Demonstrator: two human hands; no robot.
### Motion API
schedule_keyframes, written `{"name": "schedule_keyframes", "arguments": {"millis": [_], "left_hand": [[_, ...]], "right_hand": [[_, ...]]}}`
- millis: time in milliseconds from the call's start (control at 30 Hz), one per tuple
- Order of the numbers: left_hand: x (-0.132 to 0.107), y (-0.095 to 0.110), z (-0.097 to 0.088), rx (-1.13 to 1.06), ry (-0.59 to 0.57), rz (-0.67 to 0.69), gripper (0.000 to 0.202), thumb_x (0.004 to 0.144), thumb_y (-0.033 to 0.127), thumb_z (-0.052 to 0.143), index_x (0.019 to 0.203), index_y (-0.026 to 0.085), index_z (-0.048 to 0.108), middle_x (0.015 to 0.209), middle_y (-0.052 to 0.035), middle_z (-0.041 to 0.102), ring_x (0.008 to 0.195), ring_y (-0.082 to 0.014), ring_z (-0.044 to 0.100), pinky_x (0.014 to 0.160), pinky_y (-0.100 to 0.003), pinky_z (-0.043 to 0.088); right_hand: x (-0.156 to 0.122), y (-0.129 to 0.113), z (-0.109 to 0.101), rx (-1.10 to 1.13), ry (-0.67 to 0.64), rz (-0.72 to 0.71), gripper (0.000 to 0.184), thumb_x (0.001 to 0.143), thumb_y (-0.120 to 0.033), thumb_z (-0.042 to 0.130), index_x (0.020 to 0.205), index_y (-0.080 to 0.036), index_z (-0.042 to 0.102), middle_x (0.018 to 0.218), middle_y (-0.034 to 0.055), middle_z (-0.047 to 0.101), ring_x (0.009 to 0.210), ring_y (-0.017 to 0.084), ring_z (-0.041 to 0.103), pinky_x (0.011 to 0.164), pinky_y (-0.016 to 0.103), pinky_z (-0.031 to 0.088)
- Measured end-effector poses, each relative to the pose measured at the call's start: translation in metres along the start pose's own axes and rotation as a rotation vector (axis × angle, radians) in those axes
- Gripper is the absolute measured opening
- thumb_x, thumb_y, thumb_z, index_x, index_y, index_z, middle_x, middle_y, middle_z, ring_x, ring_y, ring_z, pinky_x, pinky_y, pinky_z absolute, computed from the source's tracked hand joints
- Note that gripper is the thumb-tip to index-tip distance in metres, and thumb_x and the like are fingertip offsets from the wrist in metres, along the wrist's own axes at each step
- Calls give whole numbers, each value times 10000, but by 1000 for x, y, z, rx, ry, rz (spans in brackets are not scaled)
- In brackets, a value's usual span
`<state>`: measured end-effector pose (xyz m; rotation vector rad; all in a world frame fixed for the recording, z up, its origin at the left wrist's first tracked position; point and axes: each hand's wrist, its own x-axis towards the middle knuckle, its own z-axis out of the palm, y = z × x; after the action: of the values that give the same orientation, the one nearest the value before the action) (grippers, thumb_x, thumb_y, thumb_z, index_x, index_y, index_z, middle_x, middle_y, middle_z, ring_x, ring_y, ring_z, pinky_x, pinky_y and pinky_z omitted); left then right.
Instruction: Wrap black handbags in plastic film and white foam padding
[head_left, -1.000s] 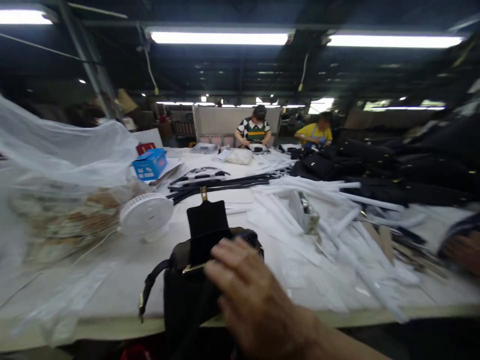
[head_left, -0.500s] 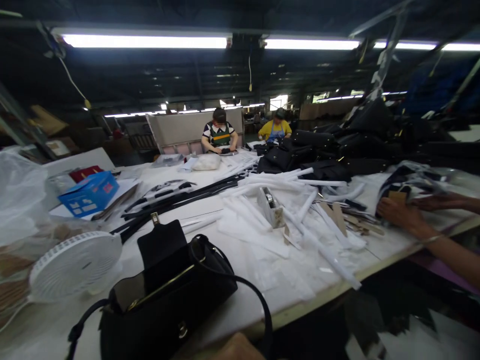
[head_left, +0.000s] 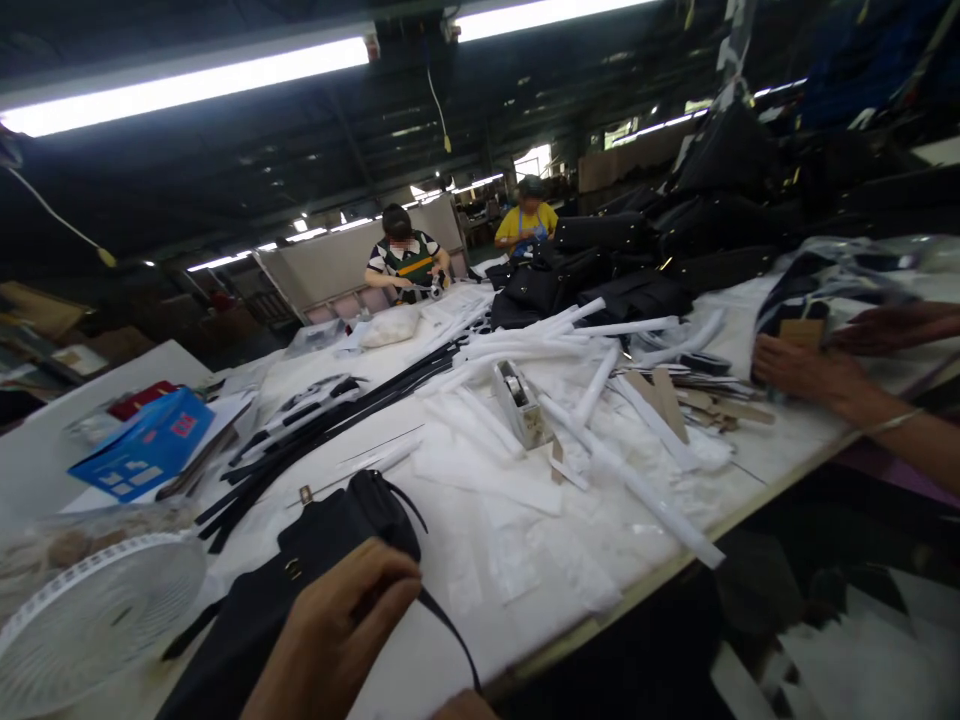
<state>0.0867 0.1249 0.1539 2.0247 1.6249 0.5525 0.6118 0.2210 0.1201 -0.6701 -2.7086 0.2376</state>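
Observation:
A black handbag (head_left: 247, 610) with gold-coloured fittings rests on the near left of the table. Its clasp plate (head_left: 304, 495) sticks up at the far edge, and a turn lock (head_left: 292, 568) shows on the front. My left hand (head_left: 341, 610) is over the bag's right side, fingers curled with the thumb close to them; it appears to grip the bag there, though the fingertips are partly hidden. From beside that hand a thin black strap (head_left: 454, 635) runs down to the right. Only a sliver of my right hand (head_left: 465, 708) shows at the bottom edge, its fingers out of sight.
A white fan (head_left: 97, 620) stands left, near a blue box (head_left: 142, 445). Black strips (head_left: 337, 420), white foam tubes (head_left: 637, 500) and a tape dispenser (head_left: 521, 405) cover the middle. Black bags (head_left: 622, 270) are heaped behind. A co-worker's hands (head_left: 810, 375) work at right; two people sit opposite.
My left hand has come into view over the handbag. The bag has tipped, so its gold-edged opening no longer shows. The whole view has tilted and shifted.

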Motion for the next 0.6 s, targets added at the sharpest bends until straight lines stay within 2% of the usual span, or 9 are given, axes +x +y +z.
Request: {"name": "schedule_keyframes", "arguments": {"millis": [33, 100, 167, 233, 333, 400, 467, 567, 600], "left_hand": [[28, 6, 10, 96, -29, 91, 224, 840, 443, 601, 770, 264, 716, 821, -36, 705, 775, -218, 650, 710, -256, 501], [80, 12, 37, 388, -86, 165, 239, 920, 315, 489, 1006, 247, 702, 1035, -70, 703, 936, -242, 656, 830, -311, 495], [122, 9, 66, 629, -176, 201, 322, 880, 163, 513, 1173, 215, 635, 1214, -101, 657, 1142, -271, 587, 965, -376, 449], [151, -2, 92, 683, -226, 212, 393, 811, 57, 557, 1180, 177, 616, 1278, -128, 623, 1235, -275, 526, 1024, -396, 408], [172, -22, 117, 718, -262, 164, 263, 855, 27, 506, 1062, 120, 639, 1131, -138, 677, 1127, -251, 595, 998, -422, 426], [178, -34, 123, 718, -255, 109, 162, 924, 114, 499, 993, 115, 645, 1020, -93, 694, 1017, -227, 636, 958, -442, 457], [180, -40, 121, 684, -227, 60, 162, 950, 191, 503, 954, 123, 649, 960, -65, 695, 955, -218, 651, 923, -453, 475], [183, -37, 103, 569, -144, 16, 218, 944, 178, 448, 944, 138, 663, 940, -112, 708, 950, -263, 664, 871, -451, 476], [183, -34, 94, 513, -112, 11, 240, 935, 168, 428, 947, 148, 667, 948, -125, 712, 961, -275, 664, 863, -439, 473]], "right_hand": [[0, 0, 0, -79, 9, 83, 489, 929, -323, 219, 524, -194, 462, 719, 58, 729, 977, 130, 577, 879, 424, 454], [1, 0, 0, -206, 5, 207, 474, 930, -277, 233, 522, -167, 448, 745, 38, 730, 993, 114, 578, 932, 433, 428], [-2, 6, 2, -230, 42, 283, 440, 928, -278, 276, 531, -183, 439, 775, 33, 739, 1005, 105, 579, 962, 425, 421], [-14, 21, 7, -144, 217, 401, 385, 920, -302, 349, 557, -220, 446, 821, 37, 749, 1021, 101, 573, 979, 397, 427], [-46, 52, 17, 21, 530, 605, 344, 904, -354, 406, 598, -220, 487, 891, 58, 750, 1038, 112, 564, 976, 368, 436], [-67, 64, 21, 40, 587, 645, 413, 917, -357, 327, 612, -174, 536, 915, 60, 745, 1035, 128, 583, 951, 374, 450], [-76, 62, 24, 68, 643, 665, 556, 927, -284, 153, 635, -129, 601, 898, 23, 740, 1007, 131, 625, 895, 373, 458], [-45, 25, 37, 291, 742, 665, 713, 900, -214, -2, 678, -131, 670, 835, -46, 730, 921, 104, 668, 798, 336, 446], [-22, 7, 46, 390, 675, 607, 704, 920, -264, 25, 684, -130, 675, 827, -46, 731, 904, 109, 670, 783, 332, 447]]}}
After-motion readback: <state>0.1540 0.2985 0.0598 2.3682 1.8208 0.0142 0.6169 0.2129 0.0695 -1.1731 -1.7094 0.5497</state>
